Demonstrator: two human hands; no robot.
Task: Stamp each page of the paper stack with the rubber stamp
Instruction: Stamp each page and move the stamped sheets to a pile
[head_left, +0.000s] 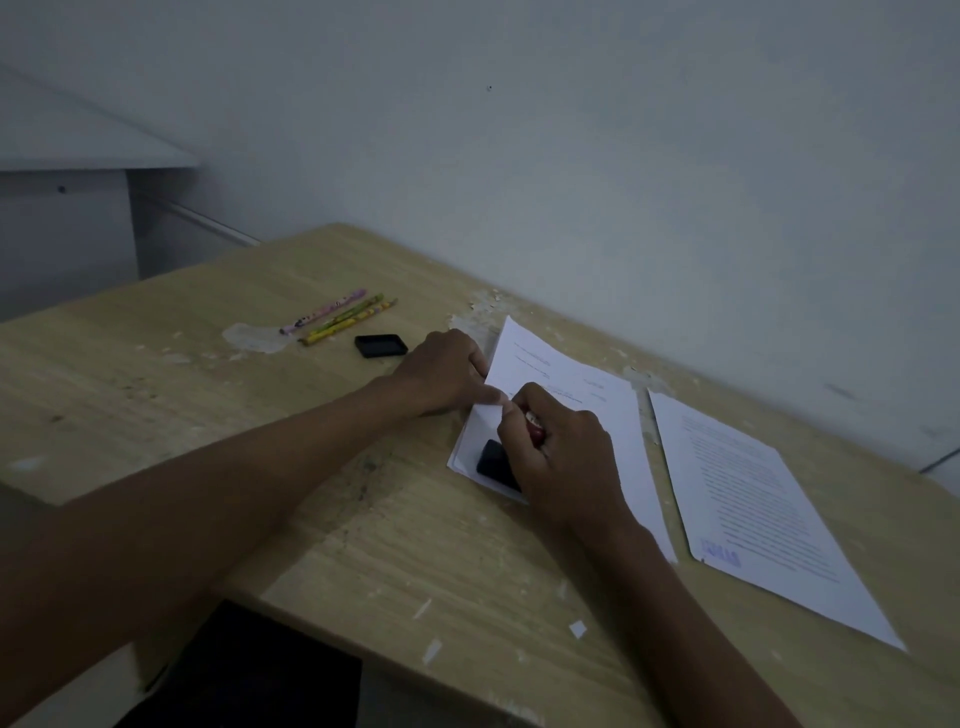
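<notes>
Two hands on the paper stack (566, 395)

Our right hand (561, 457) grips the rubber stamp (497, 465), fingers curled round it, pressing the stack's near corner; our left hand (441, 371) pinches the page edge just beside it.

Three pencils (340, 317) near far edge of worn wooden table (218, 426); plastic scrap (252, 336) beside them.

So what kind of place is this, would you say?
Probably a plain study or office corner: a worn wooden desk against a bare wall, printed pages, pencils and a stamp.
</notes>
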